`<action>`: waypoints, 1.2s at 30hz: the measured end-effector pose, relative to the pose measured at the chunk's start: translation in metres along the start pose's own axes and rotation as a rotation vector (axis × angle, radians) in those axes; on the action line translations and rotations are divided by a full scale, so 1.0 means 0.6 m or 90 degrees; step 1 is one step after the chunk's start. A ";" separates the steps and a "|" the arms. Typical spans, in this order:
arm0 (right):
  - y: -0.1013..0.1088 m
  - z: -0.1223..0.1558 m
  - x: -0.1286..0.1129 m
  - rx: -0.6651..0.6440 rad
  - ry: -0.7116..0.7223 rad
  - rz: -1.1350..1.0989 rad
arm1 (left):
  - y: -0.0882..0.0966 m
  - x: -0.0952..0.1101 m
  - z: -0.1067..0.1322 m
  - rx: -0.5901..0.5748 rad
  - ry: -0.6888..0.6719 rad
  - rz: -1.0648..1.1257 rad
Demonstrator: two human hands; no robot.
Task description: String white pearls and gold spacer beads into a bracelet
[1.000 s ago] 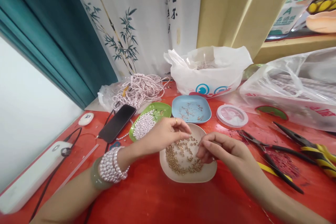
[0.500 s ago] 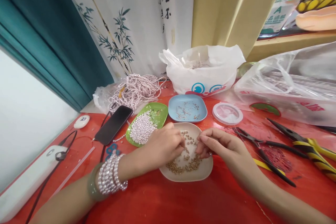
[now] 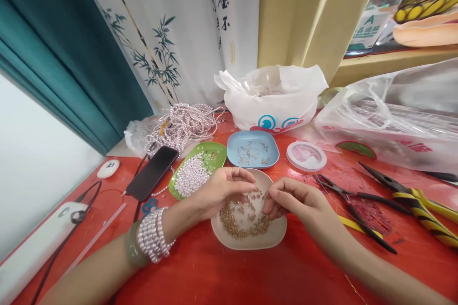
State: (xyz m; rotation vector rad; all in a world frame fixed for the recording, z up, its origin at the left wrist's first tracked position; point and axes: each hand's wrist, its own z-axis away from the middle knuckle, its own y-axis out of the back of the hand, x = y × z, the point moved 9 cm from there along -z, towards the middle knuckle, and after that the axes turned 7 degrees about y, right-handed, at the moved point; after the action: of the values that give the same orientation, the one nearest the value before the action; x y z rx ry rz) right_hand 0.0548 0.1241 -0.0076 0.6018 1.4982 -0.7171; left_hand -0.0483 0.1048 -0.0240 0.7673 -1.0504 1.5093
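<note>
A beige dish point(image 3: 272, 236) of small gold beads point(image 3: 236, 224) sits on the red table in front of me. My left hand point(image 3: 222, 190) hovers over its left side with fingertips pinched together, a pearl bracelet and a green bangle on that wrist. My right hand point(image 3: 291, 200) is over the dish's right edge, fingers curled and pinched too. What either pinch holds is too small to make out. The two sets of fingertips nearly meet above the beads.
Behind the dish stand a green dish of pearls point(image 3: 195, 171), a blue dish of metal findings point(image 3: 252, 148) and a clear round lid point(image 3: 306, 156). A phone point(image 3: 152, 172) and pearl strands point(image 3: 184, 124) lie left. Pliers point(image 3: 358, 205) and yellow-handled cutters point(image 3: 415, 202) lie right. Plastic bags point(image 3: 272, 95) line the back.
My left hand dipped down into the gold beads and has come back up, pinched. My right hand stayed at the dish's right edge. The camera shifted slightly.
</note>
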 end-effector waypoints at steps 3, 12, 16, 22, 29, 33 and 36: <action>-0.003 0.000 0.000 -0.014 0.005 0.010 | 0.003 0.009 0.003 -0.003 -0.025 -0.049; -0.003 -0.001 0.003 -0.020 0.000 0.009 | -0.028 0.055 0.030 -0.036 -0.221 -0.680; -0.002 -0.001 0.002 -0.025 0.000 0.014 | 0.033 0.097 0.028 0.082 -0.218 -0.646; 0.000 -0.001 0.003 -0.012 0.000 0.015 | 0.176 0.157 0.024 0.389 -0.294 -0.786; 0.003 -0.001 0.007 -0.001 -0.007 0.038 | 0.210 0.124 -0.005 0.429 -0.265 -0.837; 0.003 0.000 0.006 -0.004 -0.002 0.034 | 0.210 0.117 -0.008 0.441 -0.248 -0.835; 0.002 0.000 0.005 -0.009 0.002 0.029 | 0.208 0.124 -0.004 0.450 -0.242 -0.799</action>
State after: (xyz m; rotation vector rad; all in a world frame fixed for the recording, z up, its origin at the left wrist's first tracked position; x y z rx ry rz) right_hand 0.0555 0.1246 -0.0105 0.6249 1.4874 -0.6704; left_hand -0.1847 0.1351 0.0148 1.8104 -0.0704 0.5680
